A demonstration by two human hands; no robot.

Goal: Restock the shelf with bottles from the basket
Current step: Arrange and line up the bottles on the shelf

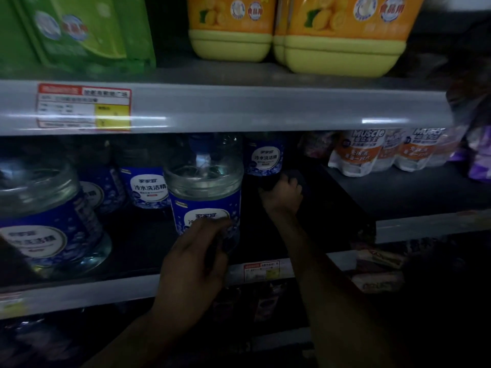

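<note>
Several clear bottles with blue labels stand on the dim middle shelf (pixel 132 290). My left hand (pixel 195 258) is at the lower front of one bottle (pixel 204 192) near the shelf's front edge, fingers curled against its label. Deeper in, my right hand (pixel 283 193) grips the base of another blue-labelled bottle (pixel 264 158) at the back of the shelf. A large bottle (pixel 50 221) stands at the left front, with two more (pixel 147 185) behind it. The basket is out of view.
The upper shelf (pixel 239 112) carries green packs (pixel 77 33) and yellow-orange jugs (pixel 342 35), its edge overhanging the bottles. White-and-orange refill pouches (pixel 372 152) sit to the right on a raised shelf. Dark packages fill the lower shelf. A dark gap lies between the two held bottles.
</note>
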